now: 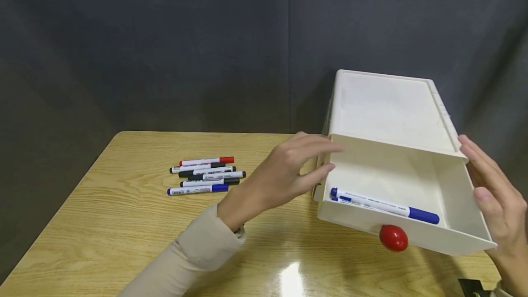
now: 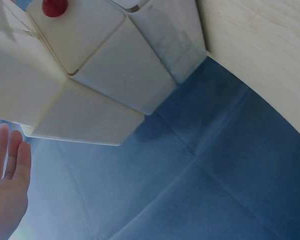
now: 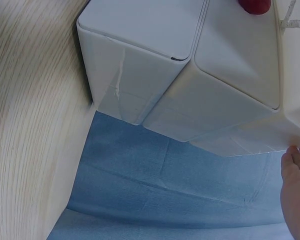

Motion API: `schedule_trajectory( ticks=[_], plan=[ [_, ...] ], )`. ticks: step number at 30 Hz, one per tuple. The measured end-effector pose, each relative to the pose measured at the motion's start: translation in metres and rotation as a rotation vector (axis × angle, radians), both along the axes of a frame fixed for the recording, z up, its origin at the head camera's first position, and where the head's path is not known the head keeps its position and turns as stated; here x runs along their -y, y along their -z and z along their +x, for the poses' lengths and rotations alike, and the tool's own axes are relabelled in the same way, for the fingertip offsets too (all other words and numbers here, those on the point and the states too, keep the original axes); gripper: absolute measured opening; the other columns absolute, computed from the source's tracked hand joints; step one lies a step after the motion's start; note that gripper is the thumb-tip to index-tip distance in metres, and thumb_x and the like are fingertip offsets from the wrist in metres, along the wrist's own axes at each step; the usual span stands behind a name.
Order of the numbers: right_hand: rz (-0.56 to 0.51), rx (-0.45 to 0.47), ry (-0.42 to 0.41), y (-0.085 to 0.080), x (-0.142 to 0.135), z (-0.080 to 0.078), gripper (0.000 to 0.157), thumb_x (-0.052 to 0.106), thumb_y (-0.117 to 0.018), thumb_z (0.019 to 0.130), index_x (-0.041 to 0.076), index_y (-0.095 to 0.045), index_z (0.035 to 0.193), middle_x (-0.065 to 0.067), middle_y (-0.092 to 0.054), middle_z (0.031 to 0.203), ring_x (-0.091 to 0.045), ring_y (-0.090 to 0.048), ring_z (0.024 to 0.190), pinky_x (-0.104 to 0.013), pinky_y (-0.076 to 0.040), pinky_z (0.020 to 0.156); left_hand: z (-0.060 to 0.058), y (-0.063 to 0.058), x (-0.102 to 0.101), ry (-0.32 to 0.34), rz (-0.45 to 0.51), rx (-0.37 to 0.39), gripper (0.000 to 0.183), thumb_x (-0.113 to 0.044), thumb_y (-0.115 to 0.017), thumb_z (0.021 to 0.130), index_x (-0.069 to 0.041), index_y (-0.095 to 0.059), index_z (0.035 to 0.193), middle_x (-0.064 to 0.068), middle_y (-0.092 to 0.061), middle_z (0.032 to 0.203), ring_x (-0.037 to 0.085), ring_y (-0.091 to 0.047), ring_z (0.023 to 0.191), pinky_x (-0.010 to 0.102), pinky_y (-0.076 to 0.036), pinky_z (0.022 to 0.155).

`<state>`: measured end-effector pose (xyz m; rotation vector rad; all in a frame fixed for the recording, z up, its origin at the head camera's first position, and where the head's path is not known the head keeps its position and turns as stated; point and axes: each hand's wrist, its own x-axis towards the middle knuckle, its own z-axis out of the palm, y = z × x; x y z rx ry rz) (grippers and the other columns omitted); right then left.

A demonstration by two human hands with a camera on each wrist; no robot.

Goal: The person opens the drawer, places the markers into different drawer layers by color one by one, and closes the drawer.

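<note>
A white drawer unit (image 1: 383,104) stands at the right of the table with its top drawer (image 1: 453,182) pulled out. Inside lies a blue-capped marker (image 1: 381,204), and a second blue-ended one mostly hides beneath it. On the drawer front is a round red knob (image 1: 393,238). My left hand (image 1: 284,168) reaches to the drawer's left edge, fingers extended, thumb apart, nothing held. At the unit's right side is my right hand (image 1: 497,200), its fingertips right against the wall. The right wrist view shows those fingers (image 3: 296,159) fairly straight along the side.
Several markers (image 1: 210,175) with red, black and blue caps lie in a loose row on the wooden table (image 1: 123,223), left of my left hand. Further drawers (image 3: 135,30) are stacked below the open one. A dark curtain (image 1: 206,49) hangs behind the table.
</note>
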<state>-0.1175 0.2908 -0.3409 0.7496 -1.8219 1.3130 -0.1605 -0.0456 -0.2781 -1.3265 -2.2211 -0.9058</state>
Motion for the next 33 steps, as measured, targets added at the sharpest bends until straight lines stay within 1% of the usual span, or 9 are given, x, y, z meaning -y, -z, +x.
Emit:
schedule_trajectory(
  ticks=[6,10,14,21,24,26,30,32,33],
  plan=[
    [0.03,0.009,0.048,0.0,0.0,0.002,0.044,0.006,-0.049,0.097,-0.016,-0.05,0.135,-0.017,-0.049,0.149,-0.018,-0.049,0.139,-0.017,-0.039,0.111,0.001,0.005,0.011,-0.046,0.025,-0.009,0.031,-0.011,-0.068,0.094,-0.005,-0.067,0.124,0.008,-0.069,0.126,0.019,-0.062,0.119,0.023,-0.046,0.108],
    [0.016,0.001,0.019,-0.001,0.001,0.002,0.044,0.006,-0.05,0.097,-0.016,-0.049,0.135,-0.017,-0.05,0.149,-0.018,-0.049,0.139,-0.017,-0.039,0.111,0.001,0.01,0.018,-0.063,0.042,-0.002,0.032,-0.01,-0.068,0.093,-0.004,-0.067,0.124,0.009,-0.068,0.127,0.021,-0.062,0.121,0.026,-0.045,0.109],
    [-0.034,-0.008,-0.066,-0.001,0.002,0.002,0.045,0.005,-0.052,0.096,-0.018,-0.049,0.134,-0.018,-0.05,0.149,-0.018,-0.049,0.138,-0.017,-0.038,0.113,-0.001,0.015,0.025,-0.069,0.057,-0.002,0.031,-0.008,-0.068,0.093,-0.003,-0.067,0.124,0.009,-0.069,0.126,0.022,-0.062,0.121,0.027,-0.046,0.109],
    [-0.032,-0.015,-0.079,-0.002,0.002,0.002,0.045,0.006,-0.052,0.096,-0.018,-0.049,0.134,-0.019,-0.05,0.148,-0.018,-0.05,0.138,-0.017,-0.038,0.113,-0.001,0.023,0.036,-0.123,0.053,0.006,0.032,-0.008,-0.069,0.092,-0.004,-0.067,0.123,0.008,-0.07,0.122,0.02,-0.064,0.117,0.029,-0.05,0.104],
    [-0.075,-0.008,-0.15,0.0,-0.001,0.0,0.046,0.006,-0.054,0.096,-0.019,-0.048,0.134,-0.019,-0.049,0.149,-0.019,-0.049,0.139,-0.017,-0.037,0.113,0.0,0.025,0.04,-0.147,0.042,0.02,0.032,-0.009,-0.07,0.091,-0.004,-0.067,0.123,0.007,-0.07,0.123,0.02,-0.063,0.118,0.03,-0.05,0.105],
    [-0.082,-0.001,-0.164,0.002,-0.003,-0.002,0.046,0.006,-0.055,0.096,-0.019,-0.047,0.134,-0.019,-0.049,0.149,-0.019,-0.048,0.139,-0.017,-0.038,0.113,0.001,0.026,0.044,-0.163,0.034,0.033,0.033,-0.009,-0.07,0.091,-0.005,-0.067,0.124,0.007,-0.07,0.123,0.02,-0.062,0.119,0.031,-0.05,0.105],
    [-0.117,0.001,-0.231,0.003,-0.005,-0.004,0.047,0.004,-0.055,0.096,-0.02,-0.046,0.135,-0.02,-0.048,0.149,-0.019,-0.049,0.139,-0.017,-0.039,0.112,0.001,0.03,0.052,-0.191,0.027,0.054,0.033,-0.008,-0.07,0.091,-0.005,-0.067,0.124,0.007,-0.069,0.124,0.021,-0.062,0.12,0.032,-0.051,0.105],
    [-0.147,0.004,-0.283,0.003,-0.004,-0.005,0.047,0.003,-0.055,0.095,-0.021,-0.046,0.135,-0.02,-0.049,0.149,-0.02,-0.05,0.138,-0.017,-0.04,0.111,0.001,0.032,0.056,-0.202,0.023,0.058,0.033,-0.008,-0.07,0.091,-0.005,-0.067,0.124,0.007,-0.069,0.124,0.021,-0.062,0.12,0.033,-0.051,0.104],
    [-0.15,0.007,-0.288,0.003,-0.004,-0.005,0.046,0.002,-0.054,0.095,-0.02,-0.046,0.135,-0.019,-0.048,0.149,-0.02,-0.05,0.138,-0.016,-0.041,0.11,0.001,0.033,0.058,-0.207,0.021,0.058,0.033,-0.008,-0.07,0.091,-0.005,-0.067,0.124,0.007,-0.069,0.124,0.021,-0.062,0.12,0.033,-0.051,0.104]
  ],
)
